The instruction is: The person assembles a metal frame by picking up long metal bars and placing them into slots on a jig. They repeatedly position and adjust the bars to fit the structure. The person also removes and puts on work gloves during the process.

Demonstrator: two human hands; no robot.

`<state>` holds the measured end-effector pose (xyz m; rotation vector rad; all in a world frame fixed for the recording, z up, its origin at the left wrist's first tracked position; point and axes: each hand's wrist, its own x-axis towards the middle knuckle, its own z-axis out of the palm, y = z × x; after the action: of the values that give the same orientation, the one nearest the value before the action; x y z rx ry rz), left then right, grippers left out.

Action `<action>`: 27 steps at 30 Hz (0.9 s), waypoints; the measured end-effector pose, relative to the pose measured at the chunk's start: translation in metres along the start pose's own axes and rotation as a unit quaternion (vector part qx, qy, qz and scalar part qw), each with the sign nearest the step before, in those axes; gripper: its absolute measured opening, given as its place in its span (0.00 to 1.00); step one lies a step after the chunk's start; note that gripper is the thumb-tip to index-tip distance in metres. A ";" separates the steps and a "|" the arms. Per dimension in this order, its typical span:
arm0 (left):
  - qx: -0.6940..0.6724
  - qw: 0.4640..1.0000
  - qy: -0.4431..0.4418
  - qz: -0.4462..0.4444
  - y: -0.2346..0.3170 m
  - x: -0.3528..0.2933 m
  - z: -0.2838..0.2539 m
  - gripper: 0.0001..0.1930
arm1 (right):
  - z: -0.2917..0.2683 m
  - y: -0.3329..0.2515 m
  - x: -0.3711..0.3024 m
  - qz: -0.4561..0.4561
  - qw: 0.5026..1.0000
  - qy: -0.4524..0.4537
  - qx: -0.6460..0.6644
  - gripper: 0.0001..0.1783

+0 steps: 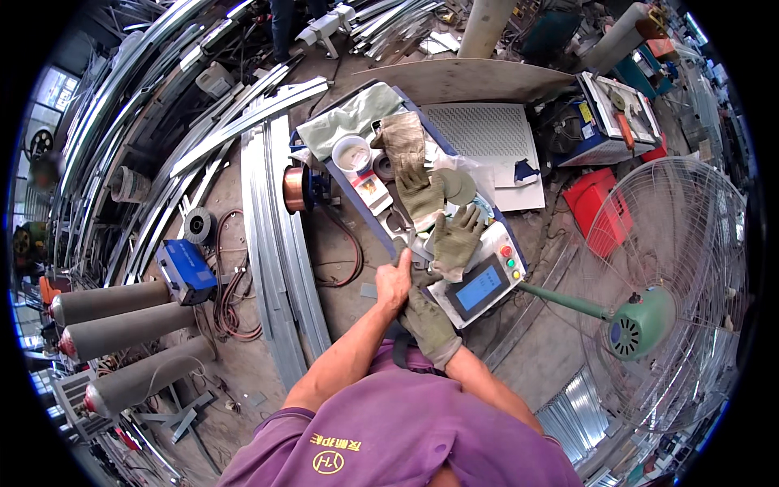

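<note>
My left hand (394, 282) is bare and closed, its thumb pointing away from me. A grey-green tip, perhaps a glove finger, shows beyond the thumb; what the hand grips is unclear. Right against it is my right hand (430, 319) in a grey-green work glove, with its fingers partly hidden. Just ahead, a loose work glove (457, 241) lies near the control panel's screen (479, 287). More gloves (422, 195) lie farther up the blue-edged machine top, beside a round grey-green disc (457, 187).
A white tub (351, 154) and a small box (372, 193) stand on the machine. A copper wire spool (297, 190) sits at its left side. Long metal profiles (272, 243) lie left; a large caged fan (645, 325) stands right. Gas cylinders (134, 333) are at far left.
</note>
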<state>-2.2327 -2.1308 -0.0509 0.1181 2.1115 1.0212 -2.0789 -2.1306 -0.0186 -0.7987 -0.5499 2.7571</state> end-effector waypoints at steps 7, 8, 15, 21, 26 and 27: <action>0.020 0.999 -0.036 -0.010 0.039 -0.028 -0.015 0.44 | 0.050 -0.056 -0.033 0.008 0.993 0.105 -0.055 0.30; 0.053 0.996 -0.078 0.005 0.041 -0.035 -0.017 0.43 | 0.051 -0.058 -0.031 0.003 0.969 0.202 -0.144 0.30; 0.042 0.985 -0.161 0.053 0.047 -0.038 -0.017 0.28 | -0.001 -0.070 0.015 -0.021 0.645 0.106 -0.756 0.27; -0.002 0.996 -0.003 0.085 -0.001 0.021 -0.030 0.23 | 0.024 -0.033 0.010 -0.241 0.679 -0.034 -0.693 0.27; -0.070 0.984 0.150 0.062 -0.036 0.071 -0.137 0.20 | 0.084 -0.113 -0.096 -0.054 0.936 0.066 -0.342 0.43; -0.146 0.984 0.086 0.048 -0.020 0.058 -0.145 0.17 | 0.073 -0.123 -0.093 -0.081 0.912 0.091 -0.391 0.48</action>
<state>-2.3667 -2.2126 -0.0448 -0.0134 2.0974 1.4328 -2.0292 -2.0690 0.1329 -1.0751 -1.6355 2.2313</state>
